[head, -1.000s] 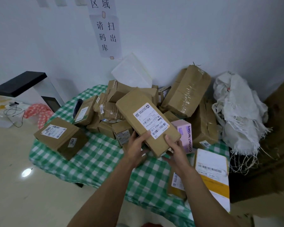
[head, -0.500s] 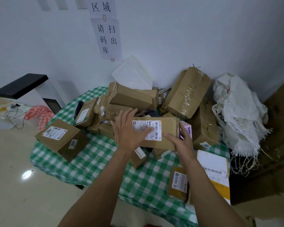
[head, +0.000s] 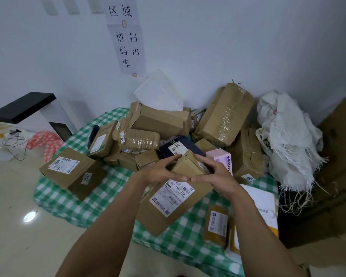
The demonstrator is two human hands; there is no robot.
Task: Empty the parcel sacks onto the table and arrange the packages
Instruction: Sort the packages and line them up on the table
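Cardboard box (head: 188, 167) edges: L hand (head: 160, 172), R hand (head: 216, 172).

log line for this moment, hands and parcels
phase: arranging | left hand: grips small brown box | right hand: grips same box | below: long labelled box flat on checked table

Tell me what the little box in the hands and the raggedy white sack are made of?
The small box looks like plain brown cardboard: dull, matte, with creased folded edges. The white sack seems to be woven plastic strips, though it could be coarse cloth: it crumples softly and long loose strands fray from its lower edge.
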